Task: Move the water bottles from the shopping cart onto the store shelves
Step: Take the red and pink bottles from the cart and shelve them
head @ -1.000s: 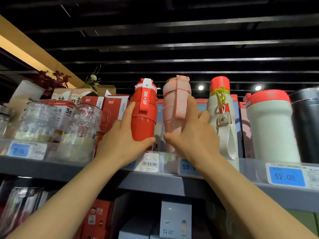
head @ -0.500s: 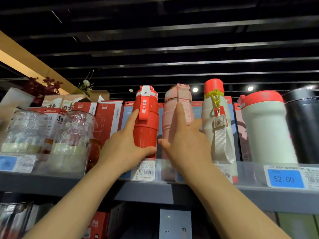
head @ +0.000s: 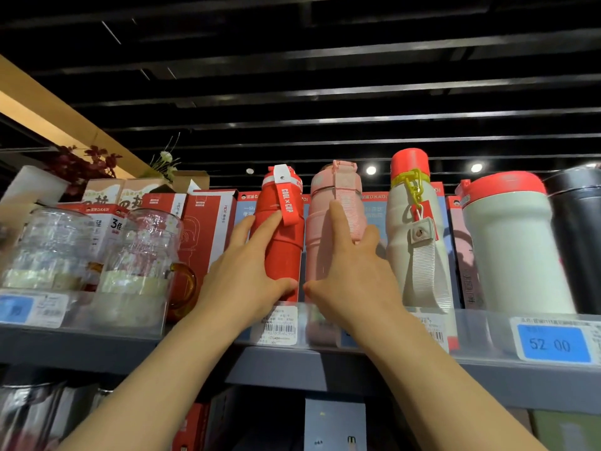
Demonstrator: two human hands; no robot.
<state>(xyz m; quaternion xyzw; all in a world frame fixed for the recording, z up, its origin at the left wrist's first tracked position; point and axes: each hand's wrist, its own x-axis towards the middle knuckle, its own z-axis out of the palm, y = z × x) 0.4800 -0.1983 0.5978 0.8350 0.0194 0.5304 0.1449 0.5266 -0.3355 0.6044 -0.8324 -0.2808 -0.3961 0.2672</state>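
A red bottle (head: 283, 222) with a "COOL x CUP" strap stands upright on the grey top shelf (head: 286, 362). My left hand (head: 240, 275) grips its lower body, thumb in front and fingers round its left side. Right beside it stands a pink bottle (head: 328, 196) with a pink strap. My right hand (head: 351, 278) holds that one, index finger stretched up its front, thumb at its base. Both bottles' bottoms are hidden behind the clear shelf lip and price tags. The shopping cart is out of view.
To the right stand a white bottle with a red cap and yellow chain (head: 413, 229), a wide white tumbler with a red lid (head: 514, 245) and a black flask (head: 582, 236). Glass jars (head: 143, 255) and red boxes (head: 208, 229) fill the shelf's left. A 52.00 tag (head: 553, 344) sits at right.
The red bottle has settled lower, down onto the shelf beside the pink one. Both hands keep their hold. The camera has tilted up slightly.
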